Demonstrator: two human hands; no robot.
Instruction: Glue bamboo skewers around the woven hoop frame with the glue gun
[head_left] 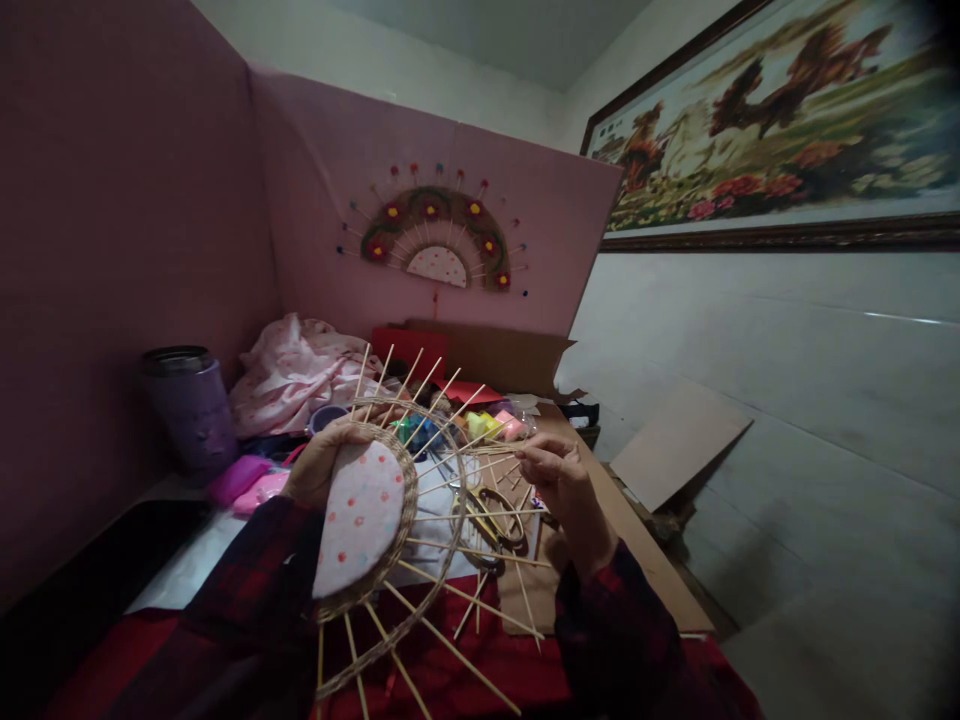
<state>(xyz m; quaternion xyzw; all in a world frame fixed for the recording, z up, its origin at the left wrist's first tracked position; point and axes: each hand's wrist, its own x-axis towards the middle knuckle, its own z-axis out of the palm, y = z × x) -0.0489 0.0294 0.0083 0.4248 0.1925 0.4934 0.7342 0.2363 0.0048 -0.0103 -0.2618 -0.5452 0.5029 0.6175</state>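
Observation:
My left hand (326,465) grips a half-round fan frame near its upper left edge. The half-disc centre (364,515) is covered in white cloth with small red and orange prints, edged with braided twine. Thin wooden sticks (469,655) fan outward from it, and a ring of twine (459,500) weaves across them partway out. My right hand (555,480) is closed in a pinch beside the stick tips on the right. A thin strand of twine (491,450) appears to run from the ring to its fingertips. Gold-handled scissors (499,515) lie behind the sticks.
A finished fan (431,235) with flowers hangs on the pink board (315,180). Behind my left hand are a purple tumbler (191,410), bunched printed cloth (300,370) and pink packets (244,485). Loose sticks lie on cardboard (637,550) at right; colourful bags (502,425) sit farther back.

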